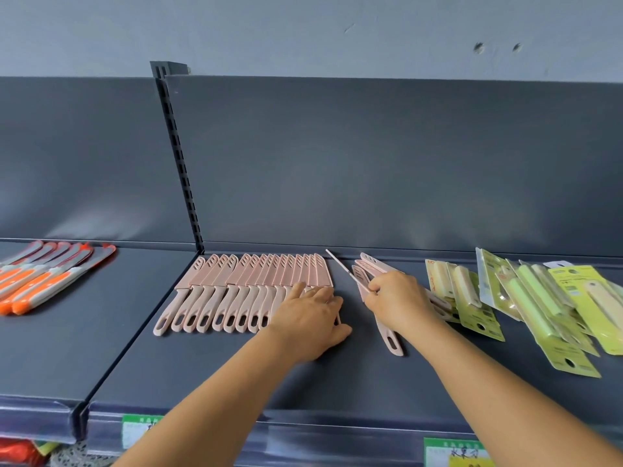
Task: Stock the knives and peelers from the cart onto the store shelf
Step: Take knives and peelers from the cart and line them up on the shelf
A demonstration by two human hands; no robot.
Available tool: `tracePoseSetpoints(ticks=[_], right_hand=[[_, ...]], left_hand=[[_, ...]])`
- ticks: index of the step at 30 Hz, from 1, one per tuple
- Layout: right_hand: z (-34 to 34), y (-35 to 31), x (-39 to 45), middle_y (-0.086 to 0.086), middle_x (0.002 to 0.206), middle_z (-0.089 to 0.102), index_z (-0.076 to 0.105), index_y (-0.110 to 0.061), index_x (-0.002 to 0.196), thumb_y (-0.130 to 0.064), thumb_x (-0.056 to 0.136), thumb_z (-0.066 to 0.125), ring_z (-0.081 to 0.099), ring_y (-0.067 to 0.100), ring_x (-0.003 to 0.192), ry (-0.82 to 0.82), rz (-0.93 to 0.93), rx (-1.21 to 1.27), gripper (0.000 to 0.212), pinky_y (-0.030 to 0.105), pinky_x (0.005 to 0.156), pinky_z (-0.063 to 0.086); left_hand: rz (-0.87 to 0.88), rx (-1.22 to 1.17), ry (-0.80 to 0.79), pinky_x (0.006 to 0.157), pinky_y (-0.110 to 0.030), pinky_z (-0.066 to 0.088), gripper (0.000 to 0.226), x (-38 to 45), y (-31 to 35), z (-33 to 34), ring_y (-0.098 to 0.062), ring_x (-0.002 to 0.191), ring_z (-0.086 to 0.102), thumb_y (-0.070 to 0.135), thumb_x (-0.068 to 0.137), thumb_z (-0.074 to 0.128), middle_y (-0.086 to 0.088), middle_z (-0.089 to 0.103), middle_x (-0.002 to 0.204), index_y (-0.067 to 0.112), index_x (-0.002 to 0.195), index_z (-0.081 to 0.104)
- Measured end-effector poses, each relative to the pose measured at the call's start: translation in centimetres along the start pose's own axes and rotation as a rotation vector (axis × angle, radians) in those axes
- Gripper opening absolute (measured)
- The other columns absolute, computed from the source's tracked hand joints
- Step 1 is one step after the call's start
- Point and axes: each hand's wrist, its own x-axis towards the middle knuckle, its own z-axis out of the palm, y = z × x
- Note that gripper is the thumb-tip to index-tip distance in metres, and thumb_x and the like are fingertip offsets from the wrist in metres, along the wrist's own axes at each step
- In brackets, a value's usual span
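My left hand (312, 318) lies flat on the right end of the row of pink knives (249, 291), fingers straight and spread, fingertips touching the last sheaths in the row. The row runs left to right along the dark grey shelf (209, 372), sheathed blades toward the far back panel (371, 163), handles toward the near edge, each knife overlapping the next.

My right hand (399, 303) is just to the right of the row, fingers curled around a bunch of pink knives (371, 269). The bunch fans out from my grip: sheathed tips point far and left, and one handle (391, 342) sticks out below my hand toward the near edge. How many knives are in the bunch, I cannot tell.

Right of my right hand, carded peelers (539, 305) in yellow-green packs lie in a loose overlapping pile on the same shelf. On the neighbouring shelf section to the left, beyond the slotted upright (178, 156), orange-handled knives (43, 274) lie in an angled row. Green price labels (135, 429) sit on the near shelf rail.
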Motion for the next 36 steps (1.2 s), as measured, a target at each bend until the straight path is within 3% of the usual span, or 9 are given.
tracePoseSetpoints(ticks=[4,9,15,18,20,22,26,29,36], right_hand=[[-0.1,-0.9,-0.8,0.0,0.066,0.05,0.055,-0.021,0.068,-0.02,0.09,0.056,0.048,0.02,0.064,-0.033,-0.079,0.017,0.022,0.022,0.045,0.028],[0.3,-2.2,-1.4,0.0,0.077,0.054,0.044,-0.022,0.063,-0.025,0.092,0.055,0.05,0.019,0.071,-0.084,-0.157,0.003,0.031,0.022,0.046,0.027],[0.2,-2.2,-1.9,0.005,0.098,0.057,0.059,-0.021,0.088,-0.034,0.094,0.049,0.054,0.021,0.081,-0.109,-0.133,0.0,0.018,0.023,0.054,0.034],[-0.1,-1.8,-2.4,0.008,0.123,0.048,0.057,-0.021,0.122,-0.04,0.09,0.056,0.056,0.025,0.103,-0.202,-0.096,-0.017,0.037,0.028,0.076,0.043],[-0.3,-1.6,-2.4,0.008,0.126,0.046,0.054,-0.021,0.127,-0.04,0.086,0.062,0.056,0.025,0.105,-0.252,-0.073,-0.022,0.046,0.029,0.079,0.045],[-0.3,-1.2,-2.2,0.008,0.122,0.047,0.056,-0.019,0.123,-0.036,0.085,0.064,0.057,0.025,0.098,-0.265,-0.043,-0.054,0.042,0.027,0.073,0.045],[0.1,-0.4,-1.3,0.007,0.099,0.059,0.055,-0.015,0.094,-0.018,0.084,0.062,0.056,0.025,0.082,-0.193,-0.01,-0.137,0.013,0.026,0.058,0.039],[0.3,-0.2,-0.7,0.004,0.077,0.056,0.056,-0.013,0.092,-0.015,0.084,0.062,0.056,0.024,0.073,-0.123,0.017,-0.155,0.011,0.024,0.05,0.036],[0.8,-1.1,0.7,0.002,0.068,0.05,0.058,-0.012,0.082,-0.024,0.082,0.063,0.05,0.021,0.065,-0.104,0.024,-0.011,0.013,0.023,0.045,0.028]], left_hand=[[-0.003,-0.036,-0.008,0.118,-0.036,0.006,0.06,0.0,-0.4,0.3,-0.019,0.141,0.025,0.05,0.098,0.033,-0.003,0.025,0.155,0.015,0.146,0.031],[-0.013,-0.116,0.033,0.117,-0.035,0.009,0.075,-0.1,-0.4,0.5,-0.023,0.14,0.028,0.05,0.097,0.038,-0.004,0.022,0.155,0.01,0.152,0.008],[0.037,-0.165,0.042,0.117,-0.04,0.008,0.053,-0.4,-0.7,0.6,-0.023,0.141,0.027,0.035,0.101,0.029,0.0,0.015,0.158,0.02,0.151,0.018],[0.05,-0.151,0.036,0.117,-0.041,0.006,0.05,-0.5,-0.5,0.5,-0.02,0.143,0.022,0.03,0.102,0.026,0.002,0.016,0.158,0.019,0.15,0.022],[0.055,-0.139,0.039,0.117,-0.041,0.007,0.051,-0.4,-0.5,0.7,-0.02,0.143,0.022,0.031,0.102,0.026,0.002,0.018,0.158,0.018,0.15,0.023],[0.062,-0.124,0.054,0.116,-0.041,0.011,0.051,-0.3,-0.6,0.8,-0.02,0.14,0.026,0.032,0.101,0.027,0.002,0.021,0.156,0.016,0.149,0.026],[0.068,-0.09,0.037,0.116,-0.038,0.011,0.059,0.2,-0.6,0.7,-0.02,0.142,0.024,0.047,0.1,0.03,0.001,0.021,0.157,0.015,0.149,0.027],[0.067,-0.064,0.027,0.116,-0.037,0.012,0.061,0.4,-0.5,0.8,-0.02,0.141,0.027,0.049,0.099,0.032,0.001,0.022,0.156,0.014,0.148,0.027],[0.064,-0.082,0.04,0.113,-0.035,0.018,0.053,0.7,-0.3,0.8,-0.019,0.135,0.034,0.045,0.099,0.035,0.001,0.033,0.15,0.014,0.142,0.037]])
